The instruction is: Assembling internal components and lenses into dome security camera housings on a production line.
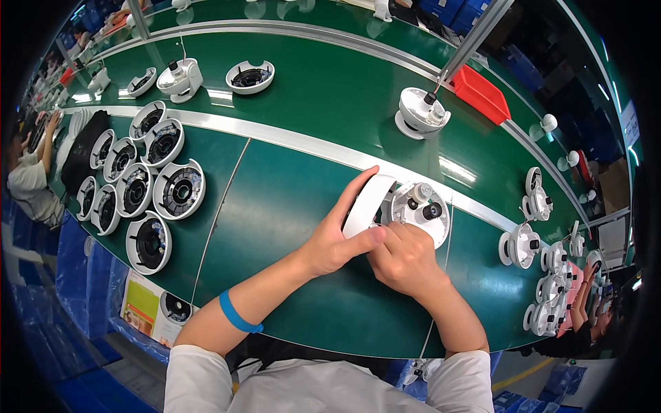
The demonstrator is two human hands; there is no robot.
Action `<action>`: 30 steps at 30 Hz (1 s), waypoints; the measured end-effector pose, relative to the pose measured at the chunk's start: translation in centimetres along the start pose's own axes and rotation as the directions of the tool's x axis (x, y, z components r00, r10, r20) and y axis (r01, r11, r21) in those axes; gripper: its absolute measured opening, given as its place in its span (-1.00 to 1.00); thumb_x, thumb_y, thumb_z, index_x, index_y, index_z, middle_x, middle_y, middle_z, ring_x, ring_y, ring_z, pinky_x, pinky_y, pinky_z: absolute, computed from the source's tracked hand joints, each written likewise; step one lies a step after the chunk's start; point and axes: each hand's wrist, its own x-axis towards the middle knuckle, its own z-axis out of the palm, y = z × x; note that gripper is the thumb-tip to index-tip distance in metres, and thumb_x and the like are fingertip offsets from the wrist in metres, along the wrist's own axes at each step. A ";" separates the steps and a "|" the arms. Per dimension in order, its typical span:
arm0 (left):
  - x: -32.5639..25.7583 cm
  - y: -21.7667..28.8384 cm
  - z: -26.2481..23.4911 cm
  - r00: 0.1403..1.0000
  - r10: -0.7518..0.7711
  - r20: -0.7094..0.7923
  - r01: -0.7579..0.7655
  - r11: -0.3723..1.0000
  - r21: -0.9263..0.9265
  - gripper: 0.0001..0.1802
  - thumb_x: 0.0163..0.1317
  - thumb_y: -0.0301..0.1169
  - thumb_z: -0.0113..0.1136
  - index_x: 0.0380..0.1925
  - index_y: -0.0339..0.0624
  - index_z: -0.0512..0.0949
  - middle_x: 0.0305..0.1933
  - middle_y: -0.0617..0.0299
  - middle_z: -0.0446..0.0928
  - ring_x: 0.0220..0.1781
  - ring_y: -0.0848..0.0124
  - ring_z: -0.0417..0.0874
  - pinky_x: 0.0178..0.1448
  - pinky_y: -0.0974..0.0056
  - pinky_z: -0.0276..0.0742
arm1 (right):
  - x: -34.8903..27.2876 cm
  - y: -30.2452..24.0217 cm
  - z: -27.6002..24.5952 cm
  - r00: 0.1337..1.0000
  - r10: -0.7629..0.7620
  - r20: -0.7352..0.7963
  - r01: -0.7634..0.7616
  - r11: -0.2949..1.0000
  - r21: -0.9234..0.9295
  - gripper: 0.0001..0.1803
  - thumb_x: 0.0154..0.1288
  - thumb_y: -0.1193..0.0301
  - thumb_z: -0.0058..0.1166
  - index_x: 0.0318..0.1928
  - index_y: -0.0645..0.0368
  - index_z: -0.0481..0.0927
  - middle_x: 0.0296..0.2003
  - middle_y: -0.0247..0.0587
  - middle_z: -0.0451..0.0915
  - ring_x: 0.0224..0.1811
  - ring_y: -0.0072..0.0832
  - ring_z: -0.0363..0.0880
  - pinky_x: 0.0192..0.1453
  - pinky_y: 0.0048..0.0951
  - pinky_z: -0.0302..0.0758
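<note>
Left hand (336,242), gripping white cover (365,210); right hand (406,260), at round white body (441,229); green tabletop (268,199); red tray (480,95); black-lined shells (134,189), clustered left.

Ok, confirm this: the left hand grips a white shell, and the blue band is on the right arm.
Wrong arm: the head view shows the blue band on the left arm. The left hand does grip a white shell.
</note>
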 end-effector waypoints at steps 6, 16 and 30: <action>0.5 0.0 -1.4 0.967 -0.217 -0.132 0.144 0.896 -0.419 -0.16 0.51 -0.07 0.23 0.62 -0.05 0.08 0.40 0.20 0.40 0.37 0.41 0.47 0.39 0.21 0.46 | 0.9 0.0 -0.8 0.939 0.341 -0.046 -0.321 0.915 0.245 -0.78 0.11 0.59 0.29 -0.18 0.21 0.68 -0.30 -0.23 0.64 -0.40 -0.37 0.70 -0.36 -0.35 0.60; 1.1 -0.6 -2.1 0.952 -0.284 -0.117 0.209 0.878 -0.431 -0.24 0.50 -0.05 0.22 0.53 -0.12 0.21 0.24 0.16 0.53 0.22 0.39 0.62 0.23 0.16 0.60 | 0.0 1.9 -0.5 0.893 0.443 0.082 -0.431 0.786 0.443 -0.61 0.12 0.76 0.13 0.00 0.36 0.64 -0.09 0.01 0.67 -0.06 -0.04 0.71 0.03 -0.22 0.67; 1.4 -1.5 -3.2 0.928 -0.358 -0.103 0.278 0.850 -0.447 -0.38 0.49 0.00 0.20 0.37 -0.11 0.37 0.12 0.22 0.59 0.13 0.42 0.65 0.14 0.20 0.68 | -0.2 3.3 -1.9 0.940 0.267 0.211 -0.336 0.822 0.459 -0.66 0.11 0.65 0.24 -0.03 0.29 0.68 0.10 -0.05 0.64 0.00 -0.07 0.72 0.01 -0.18 0.69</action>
